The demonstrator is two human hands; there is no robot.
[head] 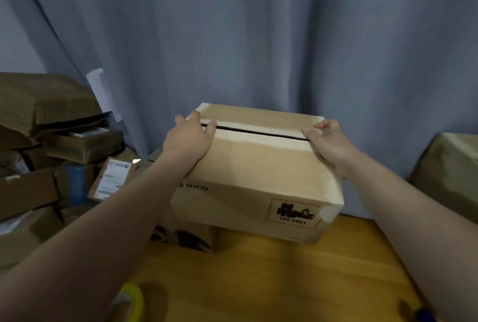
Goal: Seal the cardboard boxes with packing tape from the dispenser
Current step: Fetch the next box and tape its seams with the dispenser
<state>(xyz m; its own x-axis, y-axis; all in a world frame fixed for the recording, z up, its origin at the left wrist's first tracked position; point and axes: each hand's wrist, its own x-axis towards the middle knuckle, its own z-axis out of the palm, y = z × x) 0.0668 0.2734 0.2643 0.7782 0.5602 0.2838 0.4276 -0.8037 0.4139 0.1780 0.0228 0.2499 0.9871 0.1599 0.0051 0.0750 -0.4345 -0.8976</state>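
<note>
Holding the flaps shut, left hand (pixel 187 138) and right hand (pixel 328 140) press relaxed, uncurled fingers on the brown cardboard box (pixel 258 169) at its untaped seam (pixel 258 133); next likely needs the yellow tape roll (pixel 132 298) behind them.

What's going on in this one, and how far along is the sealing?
A person has both hands on top of a cardboard box at the back of the wooden table. The left hand and right hand rest at opposite ends of the flap seam, which shows as a dark gap with no tape bridging it. What looks like a tape roll lies untouched near the bottom edge.
</note>
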